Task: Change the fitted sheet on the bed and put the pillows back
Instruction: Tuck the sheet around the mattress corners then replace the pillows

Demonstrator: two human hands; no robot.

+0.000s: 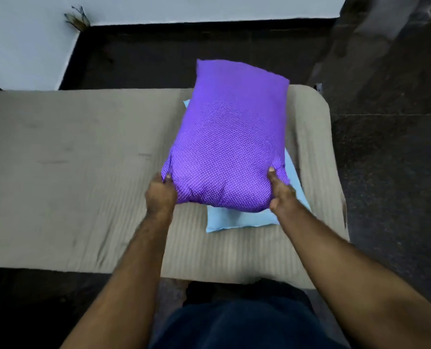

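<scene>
A purple pillow (228,137) with a fine white dot pattern is held by both hands at its near end. The left hand (160,195) is closed around the near left corner, with the fingers curled into the fabric and the thumb pressed against the top. The right hand (281,191) is closed around the near right corner, the thumb laid on the top face and the fingers wrapped beneath the edge. Each grip is thus tight on the pillow, and the fabric is bunched where it is pinched.

The purple pillow is positioned over a light blue pillow (230,221), of which only the near edge, a strip along the right side and a small corner at the far left are seen. Whether the purple pillow is resting fully on the blue one or is partly lifted cannot be told. The far end of the purple pillow reaches past the far edge of the bed.

Both pillows are located at the right end of the bed (70,159), which is covered by a beige fitted sheet (247,253) with faint stripes; the sheet is drawn over the rounded right corner of the mattress. A dark floor (390,172) is seen around the bed, and a pale wall (28,41) is seen at the upper left.
</scene>
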